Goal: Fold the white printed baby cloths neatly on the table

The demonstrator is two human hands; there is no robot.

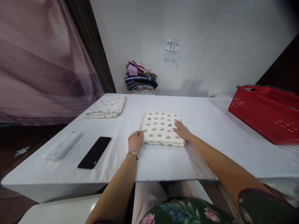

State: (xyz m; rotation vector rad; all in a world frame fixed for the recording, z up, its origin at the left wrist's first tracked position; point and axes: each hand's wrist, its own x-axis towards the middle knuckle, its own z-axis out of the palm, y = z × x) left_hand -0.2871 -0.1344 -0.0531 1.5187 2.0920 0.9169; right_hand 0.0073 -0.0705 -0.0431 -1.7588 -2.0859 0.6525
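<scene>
A folded white cloth (161, 129) with grey, blue and green printed motifs lies on the white-covered table (210, 124) in front of me. At its left edge my left hand (135, 141), with a beaded bracelet at the wrist, is closed on the fabric between thumb and fingers. My right hand (182, 130) rests on the cloth's right side, its fingers stretched out and apart. The layers show along the near edge of the fold.
Another folded printed cloth (107, 105) lies at the back left. A black phone (94, 152) and a long white object (64, 145) are at the left. A red basket (266, 112) stands at the right. Stacked fabrics (141, 79) rise behind the table, near paper notes (171, 53) on the wall.
</scene>
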